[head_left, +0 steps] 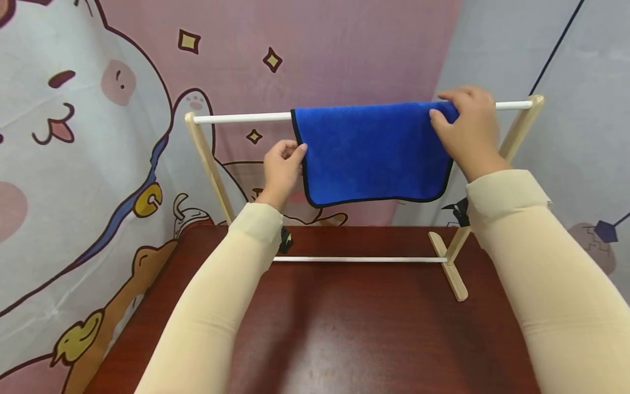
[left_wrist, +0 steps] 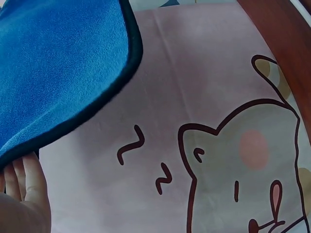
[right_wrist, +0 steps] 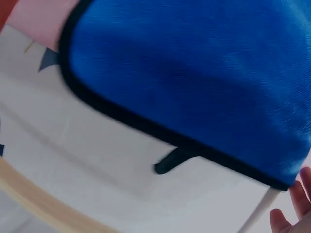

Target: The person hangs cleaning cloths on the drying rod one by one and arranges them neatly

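Observation:
A blue towel (head_left: 374, 153) with black edging hangs folded over the white upper rod (head_left: 241, 117) of a wooden rack. My left hand (head_left: 283, 169) pinches the towel's left edge, partway down, with the thumb in front. Some of its fingers (left_wrist: 34, 179) show below the black border in the left wrist view. At the towel's upper right corner, my right hand (head_left: 470, 126) touches the cloth along the rod, its thumb and forefinger apart. In the right wrist view its fingertips (right_wrist: 297, 196) lie beside the corner. A short dark loop (right_wrist: 172, 160) sticks out from the border.
The rack's wooden uprights (head_left: 211, 167) stand at either side, with a foot (head_left: 450, 268) on the dark red table (head_left: 364, 328). A lower white rod (head_left: 359, 259) runs between them. Behind hangs a pink and white cartoon-printed cloth (head_left: 354, 49).

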{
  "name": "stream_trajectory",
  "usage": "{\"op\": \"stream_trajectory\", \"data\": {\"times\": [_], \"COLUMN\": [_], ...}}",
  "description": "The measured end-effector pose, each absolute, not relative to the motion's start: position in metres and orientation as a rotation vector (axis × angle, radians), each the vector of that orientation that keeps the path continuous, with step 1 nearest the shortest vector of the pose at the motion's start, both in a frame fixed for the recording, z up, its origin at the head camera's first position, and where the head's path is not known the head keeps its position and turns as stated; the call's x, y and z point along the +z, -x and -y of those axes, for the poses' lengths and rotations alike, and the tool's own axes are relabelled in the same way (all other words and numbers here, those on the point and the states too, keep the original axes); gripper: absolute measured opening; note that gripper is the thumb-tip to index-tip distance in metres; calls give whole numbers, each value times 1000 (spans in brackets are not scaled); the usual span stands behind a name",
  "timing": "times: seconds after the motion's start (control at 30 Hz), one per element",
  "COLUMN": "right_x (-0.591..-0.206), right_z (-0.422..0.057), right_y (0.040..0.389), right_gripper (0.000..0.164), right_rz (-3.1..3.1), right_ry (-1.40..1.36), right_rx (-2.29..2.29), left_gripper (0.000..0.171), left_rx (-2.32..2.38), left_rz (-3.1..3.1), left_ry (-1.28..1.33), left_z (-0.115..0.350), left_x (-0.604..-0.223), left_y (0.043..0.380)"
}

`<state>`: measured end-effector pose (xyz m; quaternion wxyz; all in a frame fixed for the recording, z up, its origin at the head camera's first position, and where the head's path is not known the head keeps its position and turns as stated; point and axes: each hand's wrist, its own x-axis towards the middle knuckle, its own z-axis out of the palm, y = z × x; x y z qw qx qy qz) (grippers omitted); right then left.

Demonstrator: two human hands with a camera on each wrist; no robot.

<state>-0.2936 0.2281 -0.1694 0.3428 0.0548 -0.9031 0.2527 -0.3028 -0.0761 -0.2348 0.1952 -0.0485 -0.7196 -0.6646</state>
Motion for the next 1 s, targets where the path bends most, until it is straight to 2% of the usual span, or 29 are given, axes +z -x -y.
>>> {"op": "stream_trajectory", "data": {"times": [0.2,0.5,1.0], "right_x": [-198,-230,-254], "right_z": [-249,-257,-257], "right_y": [285,281,281], "right_gripper": [44,52,44], "right_rz": [2177,2246,2171], "right_ry": [-90,64,137], "right_rx": [808,1102,1333], "left_gripper": [19,18,23], "left_rx": [-1838,-1858,-1901], "left_rz": [1999,2000,2085], "left_ry": [151,148,138], "left_z": [76,74,79], "left_x": [-233,-236,-255], "left_y": [302,300,297]}}
